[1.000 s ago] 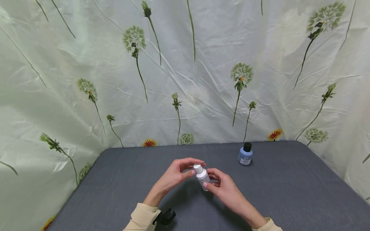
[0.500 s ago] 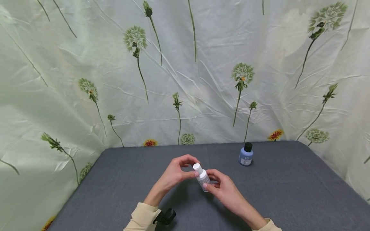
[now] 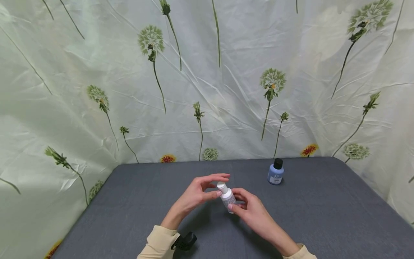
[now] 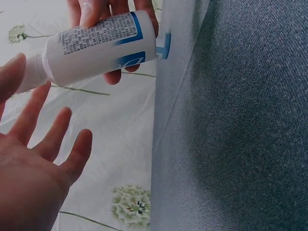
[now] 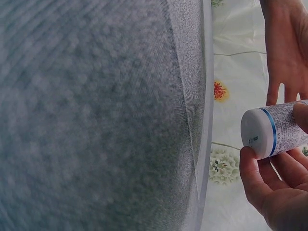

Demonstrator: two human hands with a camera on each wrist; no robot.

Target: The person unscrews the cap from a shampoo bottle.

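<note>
A small white bottle [image 3: 229, 199] with a printed label and a white cap [image 3: 222, 187] is held tilted above the dark table. My right hand [image 3: 248, 208] grips its body between thumb and fingers, and the bottle's base [image 5: 254, 134] shows in the right wrist view. At the cap is my left hand [image 3: 198, 192], thumb against the cap's side and index finger stretched over its top. In the left wrist view the thumb lies on the cap [image 4: 32, 73] and a fingertip meets the neck from the other side, while other fingers spread away.
A blue bottle [image 3: 275, 177] with a black cap stands upright toward the back right of the dark grey table [image 3: 155, 187]. Behind the table hangs a pale curtain [image 3: 226, 90] printed with dandelions. A black watch-like band [image 3: 185, 241] is on the left wrist.
The left fingers curl near the cap half a second ago; now the index finger is straighter and reaches over it. The right hand keeps its grip on the white bottle, which stays nearly in place.
</note>
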